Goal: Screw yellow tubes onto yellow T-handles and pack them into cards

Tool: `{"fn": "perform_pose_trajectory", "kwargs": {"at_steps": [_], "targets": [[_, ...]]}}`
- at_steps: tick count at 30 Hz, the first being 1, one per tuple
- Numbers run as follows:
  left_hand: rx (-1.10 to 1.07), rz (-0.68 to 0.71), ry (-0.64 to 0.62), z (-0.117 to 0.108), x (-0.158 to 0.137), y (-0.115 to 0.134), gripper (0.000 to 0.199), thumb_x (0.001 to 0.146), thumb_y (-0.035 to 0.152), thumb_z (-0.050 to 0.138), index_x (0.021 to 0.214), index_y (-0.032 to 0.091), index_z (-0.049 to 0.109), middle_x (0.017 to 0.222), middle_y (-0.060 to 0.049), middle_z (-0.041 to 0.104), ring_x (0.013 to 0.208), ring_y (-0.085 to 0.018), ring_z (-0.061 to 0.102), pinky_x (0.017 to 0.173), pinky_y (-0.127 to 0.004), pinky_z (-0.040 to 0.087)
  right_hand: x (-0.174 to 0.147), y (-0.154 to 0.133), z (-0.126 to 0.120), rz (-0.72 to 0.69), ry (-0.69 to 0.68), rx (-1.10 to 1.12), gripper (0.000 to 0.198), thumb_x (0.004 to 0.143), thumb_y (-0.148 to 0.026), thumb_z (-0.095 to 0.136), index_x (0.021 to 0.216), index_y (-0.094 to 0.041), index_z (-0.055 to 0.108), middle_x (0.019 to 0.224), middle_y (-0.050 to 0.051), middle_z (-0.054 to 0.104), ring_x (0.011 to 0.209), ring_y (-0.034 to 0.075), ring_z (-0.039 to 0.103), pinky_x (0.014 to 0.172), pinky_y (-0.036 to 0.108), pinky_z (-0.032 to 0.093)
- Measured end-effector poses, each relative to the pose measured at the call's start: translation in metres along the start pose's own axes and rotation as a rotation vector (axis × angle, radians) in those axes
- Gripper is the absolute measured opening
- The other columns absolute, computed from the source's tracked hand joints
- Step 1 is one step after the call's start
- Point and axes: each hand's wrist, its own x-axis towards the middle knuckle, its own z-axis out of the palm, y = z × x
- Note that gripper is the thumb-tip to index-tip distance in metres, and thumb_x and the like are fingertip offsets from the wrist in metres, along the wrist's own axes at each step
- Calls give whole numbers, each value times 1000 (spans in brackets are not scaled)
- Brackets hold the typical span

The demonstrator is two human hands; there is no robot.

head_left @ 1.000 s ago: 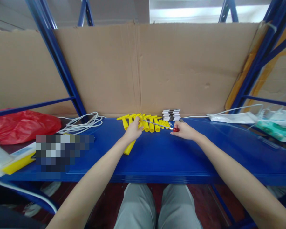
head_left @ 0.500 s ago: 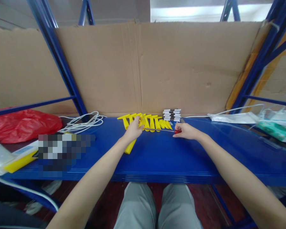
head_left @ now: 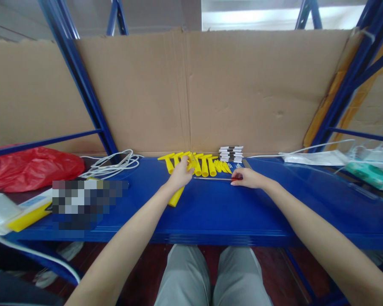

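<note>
My left hand (head_left: 180, 173) is closed around the head of a yellow T-shaped plastic scraper handle (head_left: 176, 197), whose hollow-looking grip points toward me. My right hand (head_left: 245, 177) grips a screwdriver (head_left: 213, 179) by its red handle. Its long thin shaft points left, low over the table or touching it; which one I cannot tell. The tip is just right of my left hand. Behind my hands lies a row of several similar yellow handles (head_left: 204, 166). To their right are small flat yellow pieces (head_left: 223, 166) and some tiny metal parts (head_left: 238, 166), too small to name.
A stack of white packets with dark bands (head_left: 231, 154) stands against the cardboard panel (head_left: 249, 93). Coiled white cable (head_left: 121, 165), a red plastic bag (head_left: 35, 168) and a blurred-out patch are on the left. A white pouch (head_left: 312, 157) and green packet (head_left: 365, 173) lie right.
The screwdriver has come down and toward me, its tip now apart from the yellow handle in my left hand. My left hand has hardly moved.
</note>
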Motion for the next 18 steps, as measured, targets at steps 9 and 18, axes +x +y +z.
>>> {"fn": "perform_pose_trajectory", "kwargs": {"at_steps": [9,18], "targets": [[-17,33,-9,1,-3,4,27,78,15,52,104,17,43,104,-11,59,89,-21,64,76,-34,50,14,-22,5,-114,151,-147,23,79,-32,61,95,-16,63,99,11,66,91,22,61,81,35,46],[25,133,29,1,-5,4,19,77,16,50,94,19,42,90,-6,60,85,-21,62,76,-35,48,58,-102,8,-227,254,-241,22,90,-30,46,100,-15,59,101,12,66,93,22,61,77,33,40]]}}
